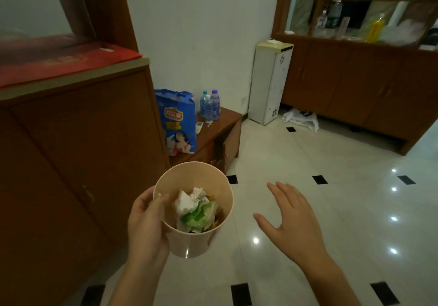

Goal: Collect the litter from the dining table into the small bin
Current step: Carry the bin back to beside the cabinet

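Observation:
My left hand grips a small beige round bin by its left rim and holds it up over the tiled floor. Inside the bin lie crumpled white tissue, a green leafy scrap and some darker bits underneath. My right hand floats to the right of the bin with fingers spread and nothing in it, apart from the bin. No dining table is in view.
A tall wooden cabinet stands close on the left. Ahead, a low wooden stand carries a blue bag and water bottles. A white unit and a white plastic bag sit by the far sideboard.

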`<state>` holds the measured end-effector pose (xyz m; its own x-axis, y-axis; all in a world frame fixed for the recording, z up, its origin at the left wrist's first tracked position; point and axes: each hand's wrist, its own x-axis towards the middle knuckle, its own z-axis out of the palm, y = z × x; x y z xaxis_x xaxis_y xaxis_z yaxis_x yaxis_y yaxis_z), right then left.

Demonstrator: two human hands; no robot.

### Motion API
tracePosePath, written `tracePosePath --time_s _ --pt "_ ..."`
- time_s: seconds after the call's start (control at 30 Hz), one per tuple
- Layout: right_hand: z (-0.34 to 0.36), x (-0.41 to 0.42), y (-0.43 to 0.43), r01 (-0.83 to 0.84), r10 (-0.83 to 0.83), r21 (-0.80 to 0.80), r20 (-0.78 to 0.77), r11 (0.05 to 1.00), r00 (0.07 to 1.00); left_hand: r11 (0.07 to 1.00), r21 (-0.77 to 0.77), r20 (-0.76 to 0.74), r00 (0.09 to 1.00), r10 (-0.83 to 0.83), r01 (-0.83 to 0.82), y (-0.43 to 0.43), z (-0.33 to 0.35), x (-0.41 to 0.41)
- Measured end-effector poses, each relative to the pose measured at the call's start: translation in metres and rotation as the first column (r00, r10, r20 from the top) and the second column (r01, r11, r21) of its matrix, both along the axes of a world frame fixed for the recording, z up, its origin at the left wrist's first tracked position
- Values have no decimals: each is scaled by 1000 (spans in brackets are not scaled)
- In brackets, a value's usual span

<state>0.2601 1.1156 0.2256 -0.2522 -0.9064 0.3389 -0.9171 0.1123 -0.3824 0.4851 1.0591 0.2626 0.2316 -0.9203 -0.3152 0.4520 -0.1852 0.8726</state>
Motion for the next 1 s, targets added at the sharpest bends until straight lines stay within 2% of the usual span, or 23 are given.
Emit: tracePosePath --time_s 0.53,1.0 --pt "-1 -130 -333 163 -163 50 -6 985 987 975 98 14 980 -200 198 -368 -5 -149" --pt "-40 -274 -578 102 -109 147 39 984 993 959 181 22 974 -228 220 -611 -62 -292"
